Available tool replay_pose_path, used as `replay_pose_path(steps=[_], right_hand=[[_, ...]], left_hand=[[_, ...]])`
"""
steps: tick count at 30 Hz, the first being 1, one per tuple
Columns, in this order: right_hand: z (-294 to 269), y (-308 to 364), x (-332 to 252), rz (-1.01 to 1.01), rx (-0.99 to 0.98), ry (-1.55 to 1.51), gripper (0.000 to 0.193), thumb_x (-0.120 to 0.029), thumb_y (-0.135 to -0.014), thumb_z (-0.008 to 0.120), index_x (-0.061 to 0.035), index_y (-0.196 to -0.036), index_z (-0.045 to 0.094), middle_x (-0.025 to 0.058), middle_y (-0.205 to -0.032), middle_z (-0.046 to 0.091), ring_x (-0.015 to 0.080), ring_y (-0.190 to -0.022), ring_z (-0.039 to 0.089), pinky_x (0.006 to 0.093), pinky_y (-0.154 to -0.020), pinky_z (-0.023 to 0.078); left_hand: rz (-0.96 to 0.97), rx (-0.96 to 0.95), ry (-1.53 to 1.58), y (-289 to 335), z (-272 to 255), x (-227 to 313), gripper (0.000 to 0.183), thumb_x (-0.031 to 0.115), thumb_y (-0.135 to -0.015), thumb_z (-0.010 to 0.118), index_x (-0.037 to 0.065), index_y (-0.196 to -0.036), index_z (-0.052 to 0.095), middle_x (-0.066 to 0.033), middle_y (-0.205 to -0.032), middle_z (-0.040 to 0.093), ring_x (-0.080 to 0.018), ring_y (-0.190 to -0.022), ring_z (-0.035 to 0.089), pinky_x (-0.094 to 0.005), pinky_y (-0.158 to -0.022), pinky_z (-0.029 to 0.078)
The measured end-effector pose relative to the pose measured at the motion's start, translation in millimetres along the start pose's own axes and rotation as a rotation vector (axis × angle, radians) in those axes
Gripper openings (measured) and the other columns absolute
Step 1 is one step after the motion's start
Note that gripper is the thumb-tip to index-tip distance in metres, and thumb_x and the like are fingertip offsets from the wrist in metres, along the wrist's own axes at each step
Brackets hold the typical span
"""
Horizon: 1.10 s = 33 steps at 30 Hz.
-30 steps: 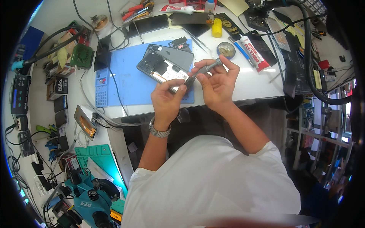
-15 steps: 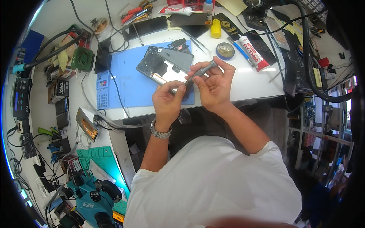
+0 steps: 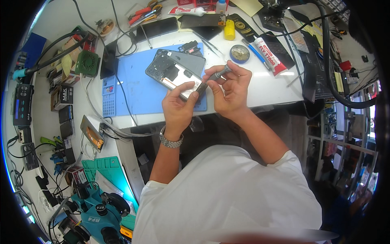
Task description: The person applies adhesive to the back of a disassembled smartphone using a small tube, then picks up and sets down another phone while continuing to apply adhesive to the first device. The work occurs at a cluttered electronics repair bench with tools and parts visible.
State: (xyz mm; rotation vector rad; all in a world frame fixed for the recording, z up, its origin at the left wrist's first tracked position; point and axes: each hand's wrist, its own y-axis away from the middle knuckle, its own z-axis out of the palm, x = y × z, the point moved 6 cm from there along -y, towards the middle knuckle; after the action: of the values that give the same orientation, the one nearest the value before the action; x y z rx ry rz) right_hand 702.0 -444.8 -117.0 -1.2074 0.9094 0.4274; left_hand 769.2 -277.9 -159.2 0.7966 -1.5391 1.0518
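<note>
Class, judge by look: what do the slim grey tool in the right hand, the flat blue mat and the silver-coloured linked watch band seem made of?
Grey tool: probably satin metal, from its sheen and ringed barrel; coated plastic is possible.
Blue mat: likely matte silicone or rubber, evenly coloured with moulded compartments.
Watch band: apparently shiny metal, its links glinting.

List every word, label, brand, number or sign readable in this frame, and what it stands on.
Printed words aren't copied here, only where they stand.
Large red-and-white tube: bold lettering, legible.
Teal microscope: white lettering, legible.
Black box: light lettering, legible.
Small red-and-white tube: too small to read.
Opened phone: any print too small to read.
</note>
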Motion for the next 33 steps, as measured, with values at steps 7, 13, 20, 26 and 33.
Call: replay_pose_path(steps=[7,13,20,26,33], right_hand=[[-1,2,7,-0.021,-0.004,0.048,0.070,0.018,-0.099,0.059,-0.0073,-0.152,0.022,0.0241,-0.128,0.062,0.0248,-0.107,0.071,0.0365,-0.094,0.061],[-8,-9,-7,-0.091,-0.003,0.176,0.051,0.017,-0.092,0.069,-0.0011,-0.138,0.055,0.0193,-0.119,0.071,0.0249,-0.106,0.075,0.0351,-0.092,0.062],[-10,-22,-22,-0.099,-0.032,0.422,0.042,0.016,-0.083,0.076,0.0005,-0.121,0.070,0.0144,-0.108,0.075,0.0246,-0.100,0.076,0.0332,-0.083,0.063],[-11,-26,-32,-0.143,-0.002,0.514,0.042,0.011,-0.081,0.080,-0.0003,-0.120,0.069,0.0131,-0.103,0.074,0.0289,-0.094,0.075,0.0353,-0.078,0.062],[-14,-28,-35,-0.164,0.057,0.454,0.035,0.007,-0.085,0.080,-0.0007,-0.118,0.068,0.0174,-0.108,0.075,0.0312,-0.097,0.077,0.0364,-0.080,0.061]], left_hand=[[-0.031,-0.023,0.057,0,0,-3,0.033,-0.002,-0.096,0.079,-0.009,-0.127,0.071,-0.0129,-0.124,0.071,-0.0133,-0.107,0.068,-0.0253,-0.092,0.057],[-0.040,-0.022,0.040,0,0,-1,0.033,-0.003,-0.095,0.080,-0.009,-0.127,0.072,-0.0129,-0.123,0.071,-0.0131,-0.107,0.068,-0.0252,-0.091,0.056],[-0.018,-0.016,0.020,0,0,0,0.033,-0.003,-0.095,0.080,-0.009,-0.126,0.072,-0.0126,-0.122,0.073,-0.0133,-0.107,0.068,-0.0253,-0.091,0.056],[-0.055,0.004,0.000,1,1,-3,0.033,-0.002,-0.094,0.081,-0.006,-0.125,0.073,-0.0114,-0.118,0.072,-0.0134,-0.106,0.066,-0.0265,-0.090,0.054],[-0.094,0.015,0.077,1,0,-3,0.032,0.002,-0.092,0.084,-0.001,-0.124,0.077,-0.0095,-0.116,0.068,-0.0118,-0.102,0.062,-0.0259,-0.085,0.050]])
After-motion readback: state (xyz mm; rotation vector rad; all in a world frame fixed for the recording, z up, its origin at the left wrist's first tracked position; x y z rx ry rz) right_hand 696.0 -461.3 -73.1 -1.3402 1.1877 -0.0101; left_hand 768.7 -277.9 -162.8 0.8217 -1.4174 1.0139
